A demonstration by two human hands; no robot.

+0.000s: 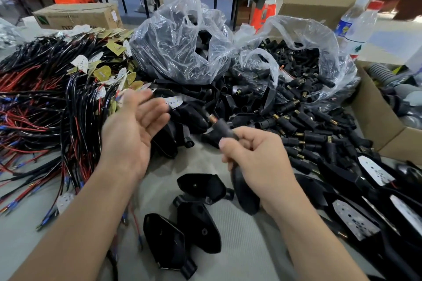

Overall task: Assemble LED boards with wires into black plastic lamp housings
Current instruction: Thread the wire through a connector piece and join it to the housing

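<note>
Left hand (pixel 134 125): forearm comes in from the lower left and the hand is raised off the surface (pixel 239 248). Palm is turned toward the right, fingers straight and loosely spread, holding nothing. Fingertips are slightly blurred.

Right hand (pixel 255 157): forearm comes in from the lower right, back of the hand toward the camera. Fingers and thumb are curled round a black lamp housing (pixel 245 196), gripping it at the neck.

Housing orientation: the long axis runs diagonally from lower right to upper left. The broad shell hangs below the right hand, near the wrist. The narrow stem sticks out above the thumb, and its brass-coloured tip points up and left toward the left hand's fingers. Tip and left fingers are near each other but apart. The housing is clear of the surface and touches only the right hand.

Surroundings:
- The pile of wired LED boards (pixel 68 89), red and black leads, covers the surface left of the left hand.
- One white LED board (pixel 174 102) lies just beyond the left fingertips, on black parts.
- Three loose housings (pixel 198 186) lie on the surface between and below the forearms.
- Filled housings (pixel 352 219) with boards showing lie to the right of the right forearm.
- Two clear plastic bags (pixel 180 52) of black parts stand behind the hands.
- A cardboard box (pixel 376 125) is at the right edge, with a bottle (pixel 356 23) behind it.
</note>
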